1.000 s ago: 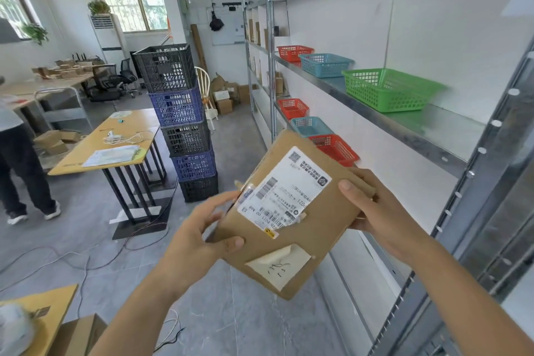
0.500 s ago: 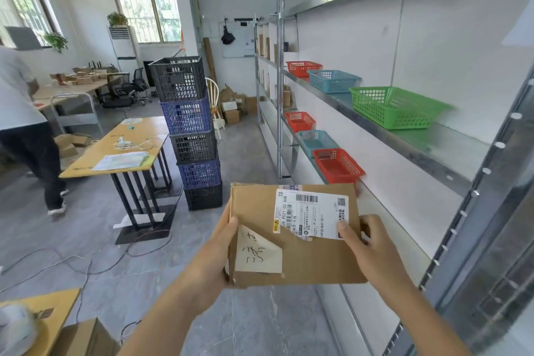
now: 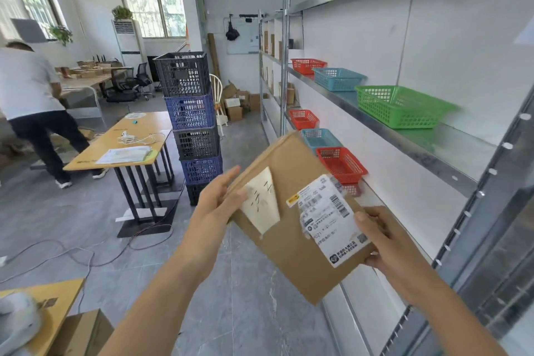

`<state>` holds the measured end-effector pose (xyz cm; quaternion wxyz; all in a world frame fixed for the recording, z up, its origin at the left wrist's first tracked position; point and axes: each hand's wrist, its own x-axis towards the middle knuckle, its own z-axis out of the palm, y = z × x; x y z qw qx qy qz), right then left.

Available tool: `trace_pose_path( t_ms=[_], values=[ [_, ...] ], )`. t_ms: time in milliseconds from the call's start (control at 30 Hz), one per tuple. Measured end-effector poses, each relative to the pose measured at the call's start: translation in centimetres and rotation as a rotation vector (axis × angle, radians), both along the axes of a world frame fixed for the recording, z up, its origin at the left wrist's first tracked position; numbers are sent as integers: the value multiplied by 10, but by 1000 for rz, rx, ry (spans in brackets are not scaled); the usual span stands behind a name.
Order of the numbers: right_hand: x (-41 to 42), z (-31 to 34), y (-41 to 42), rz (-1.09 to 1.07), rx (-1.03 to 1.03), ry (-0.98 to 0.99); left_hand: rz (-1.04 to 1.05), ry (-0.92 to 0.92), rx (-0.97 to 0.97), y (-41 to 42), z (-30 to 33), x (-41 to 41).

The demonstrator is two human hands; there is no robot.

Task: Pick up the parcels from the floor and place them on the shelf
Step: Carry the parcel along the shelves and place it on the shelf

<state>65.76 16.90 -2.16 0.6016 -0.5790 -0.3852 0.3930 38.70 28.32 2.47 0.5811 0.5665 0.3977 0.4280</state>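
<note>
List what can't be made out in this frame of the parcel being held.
- Head view: print on the shipping label is blurred and too small to read.
- Parcel underside faces away.
- Right hand fingers hidden behind the parcel.
- Left hand fingertips partly hidden behind its edge.

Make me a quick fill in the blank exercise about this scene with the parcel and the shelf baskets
1. The cardboard parcel is held by ____ hands.
2. The basket nearest the camera on the upper shelf is ____.
3. The top crate of the stacked crates is ____.
4. The left hand has its thumb on the ____ note.

Missing words: two; green; black; handwritten
</note>
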Motion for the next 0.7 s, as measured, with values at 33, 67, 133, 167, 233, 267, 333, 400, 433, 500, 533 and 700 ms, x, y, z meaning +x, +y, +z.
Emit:
trace_pose_path(
  t_ms=[33, 67, 133, 167, 233, 267, 333, 400, 433, 500, 533, 700],
  values=[
    [-1, -1, 0, -5, -10, -16, 22, -40, -9, 0, 1, 3],
    [-2, -3, 1, 2, -19, -30, 35, -62, -17, 0, 0, 6],
    [-7, -5, 3, 32, -36, -80, 16, -44, -16, -2, -5, 15],
    [-10, -5, 3, 62, -52, -123, -21, -16, -16, -4, -8, 18],
    [-17, -5, 1, 144, -131, -242, -116, 43, -31, -6, -13, 22],
    [-18, -6, 0, 173, -173, -286, -147, 73, -46, -6, -16, 23],
    [-19, -8, -2, 174, -220, -343, -185, 109, -74, -6, -23, 22],
    [-20, -10, -2, 141, -207, -334, -201, 118, -87, -5, -27, 22],
    [-20, -10, -3, 128, -193, -301, -201, 122, -85, -5, -29, 22],
    [-19, -12, -5, 122, -174, -241, -205, 124, -77, -5, -31, 27],
    [-17, -12, -6, 127, -169, -218, -209, 123, -69, -5, -33, 30],
    [-5, -15, -18, 83, -151, -144, -246, 105, -77, -5, -39, 46]
  ],
)
